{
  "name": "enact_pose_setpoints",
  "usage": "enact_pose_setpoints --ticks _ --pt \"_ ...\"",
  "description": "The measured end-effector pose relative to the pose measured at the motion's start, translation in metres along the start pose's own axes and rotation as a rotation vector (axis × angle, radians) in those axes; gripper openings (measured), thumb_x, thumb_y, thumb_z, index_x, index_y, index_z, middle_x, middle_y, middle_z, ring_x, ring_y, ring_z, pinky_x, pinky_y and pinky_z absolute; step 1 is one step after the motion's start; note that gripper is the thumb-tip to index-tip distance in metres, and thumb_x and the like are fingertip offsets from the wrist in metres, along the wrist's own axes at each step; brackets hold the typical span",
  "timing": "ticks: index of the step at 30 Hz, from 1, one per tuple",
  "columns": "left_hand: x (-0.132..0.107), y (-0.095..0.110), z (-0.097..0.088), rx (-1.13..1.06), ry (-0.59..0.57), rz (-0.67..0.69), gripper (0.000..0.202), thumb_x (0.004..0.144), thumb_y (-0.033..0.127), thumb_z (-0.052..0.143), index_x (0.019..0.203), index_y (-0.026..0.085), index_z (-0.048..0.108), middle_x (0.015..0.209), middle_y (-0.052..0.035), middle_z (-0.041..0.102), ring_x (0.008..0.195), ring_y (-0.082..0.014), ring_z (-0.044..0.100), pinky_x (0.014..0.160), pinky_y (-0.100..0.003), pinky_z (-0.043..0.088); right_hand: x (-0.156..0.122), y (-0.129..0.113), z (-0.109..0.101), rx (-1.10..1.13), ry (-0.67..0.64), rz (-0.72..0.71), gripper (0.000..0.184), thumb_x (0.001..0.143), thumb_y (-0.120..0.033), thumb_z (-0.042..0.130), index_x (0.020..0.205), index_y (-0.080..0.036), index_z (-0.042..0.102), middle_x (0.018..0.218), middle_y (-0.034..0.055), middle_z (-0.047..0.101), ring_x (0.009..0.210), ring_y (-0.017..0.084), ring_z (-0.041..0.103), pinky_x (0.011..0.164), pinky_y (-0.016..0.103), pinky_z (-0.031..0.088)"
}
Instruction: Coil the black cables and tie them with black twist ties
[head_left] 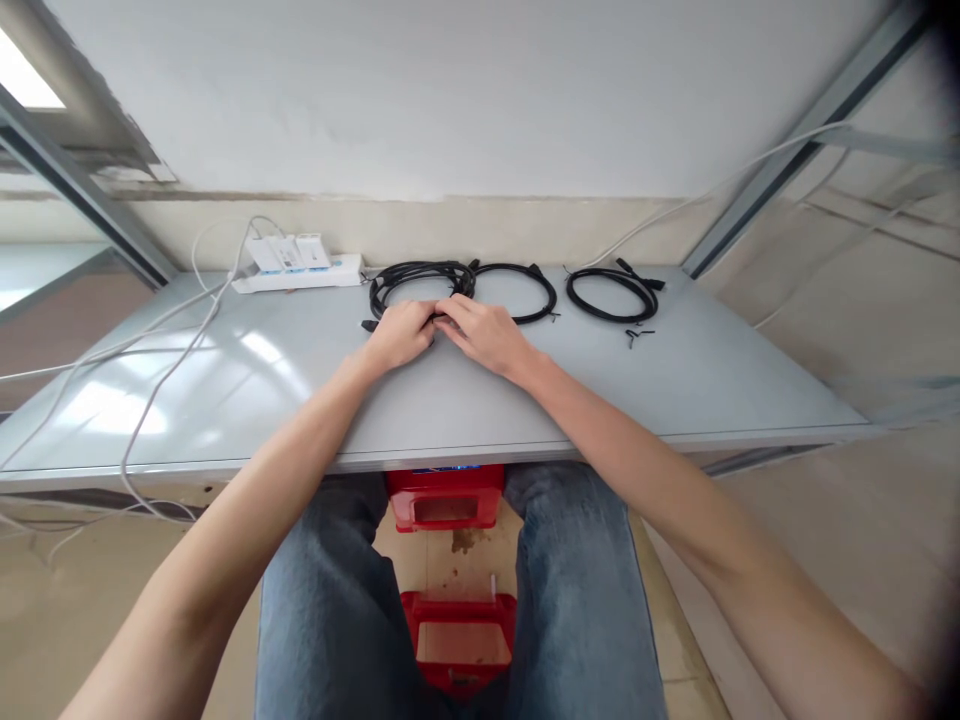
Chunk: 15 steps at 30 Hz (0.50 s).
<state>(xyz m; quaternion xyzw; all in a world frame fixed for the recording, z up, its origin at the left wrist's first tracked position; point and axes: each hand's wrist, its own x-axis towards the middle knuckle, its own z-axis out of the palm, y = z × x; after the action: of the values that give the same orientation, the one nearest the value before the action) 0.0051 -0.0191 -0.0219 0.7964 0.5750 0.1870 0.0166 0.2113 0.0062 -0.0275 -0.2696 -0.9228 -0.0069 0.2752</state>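
Observation:
My left hand [401, 333] and my right hand [486, 333] meet at the near edge of a coiled black cable [416, 275] on the grey table [450, 400]. Both hands have their fingers curled and pinched on the cable's strands where the two hands touch. A second black coil [525, 292] lies just right of the hands, touching the first. A third coil [609, 295] lies further right, with a small black tie [637, 336] beside it.
A white power strip [300, 270] with white plugs sits at the back left, and white cords [172, 350] trail off the table's left side. Red bins [446, 495] stand under the table between my knees. Metal frame bars [787, 150] slant at both sides.

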Motion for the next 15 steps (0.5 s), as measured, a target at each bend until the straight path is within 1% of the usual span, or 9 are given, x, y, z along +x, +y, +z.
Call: enact_pose_setpoints --ticks 5,9,11,13,15 --pt "-0.0003 0.0036 -0.0020 -0.013 -0.010 -0.015 0.040 0.098 0.016 0.049 0.123 0.015 0.080 0.121 -0.0172 0.085 0.116 -0.0361 0.078 0.097 -0.041 0.059 0.0001 -0.0040 -0.0011 -0.024 -0.002 -0.001 0.031 0.120 -0.033 0.051 0.144 -0.021 0.068 0.125 0.0100 0.077 0.104 0.026 0.071 0.071 0.034 0.041" --pt "-0.0007 0.0076 -0.0035 0.023 -0.016 -0.027 0.040 0.099 0.017 0.048 0.123 0.014 0.079 0.119 -0.0196 0.084 0.114 -0.0372 0.078 0.099 -0.044 0.059 0.0000 -0.0075 -0.0002 -0.037 0.013 0.010 0.030 0.121 -0.031 0.046 0.133 -0.022 0.071 0.120 0.0087 0.077 0.098 0.024 0.070 0.069 0.034 0.040" --pt "-0.0005 0.0082 -0.0034 0.028 -0.018 -0.024 0.040 0.099 0.017 0.047 0.123 0.014 0.078 0.118 -0.0192 0.084 0.112 -0.0363 0.078 0.098 -0.043 0.059 -0.0002 -0.0081 0.0012 -0.025 0.026 0.005 0.029 0.120 -0.028 0.044 0.129 -0.023 0.072 0.118 0.0084 0.076 0.097 0.024 0.069 0.070 0.033 0.041" --pt "-0.0001 0.0079 -0.0031 0.005 -0.016 -0.014 0.039 0.098 0.017 0.048 0.122 0.015 0.078 0.116 -0.0178 0.084 0.108 -0.0348 0.078 0.095 -0.041 0.058 -0.0001 -0.0070 0.0026 0.003 0.058 -0.006 0.028 0.119 -0.026 0.046 0.127 -0.022 0.072 0.118 0.0089 0.075 0.100 0.024 0.068 0.073 0.033 0.044" --pt "0.0004 0.0073 -0.0031 -0.054 0.001 0.006 0.036 0.097 0.018 0.049 0.117 0.017 0.079 0.109 -0.0151 0.085 0.101 -0.0324 0.077 0.091 -0.039 0.058 0.0006 -0.0039 0.0035 0.041 0.122 -0.009 0.025 0.118 -0.026 0.049 0.125 -0.022 0.072 0.119 0.0104 0.073 0.108 0.026 0.067 0.080 0.034 0.049"
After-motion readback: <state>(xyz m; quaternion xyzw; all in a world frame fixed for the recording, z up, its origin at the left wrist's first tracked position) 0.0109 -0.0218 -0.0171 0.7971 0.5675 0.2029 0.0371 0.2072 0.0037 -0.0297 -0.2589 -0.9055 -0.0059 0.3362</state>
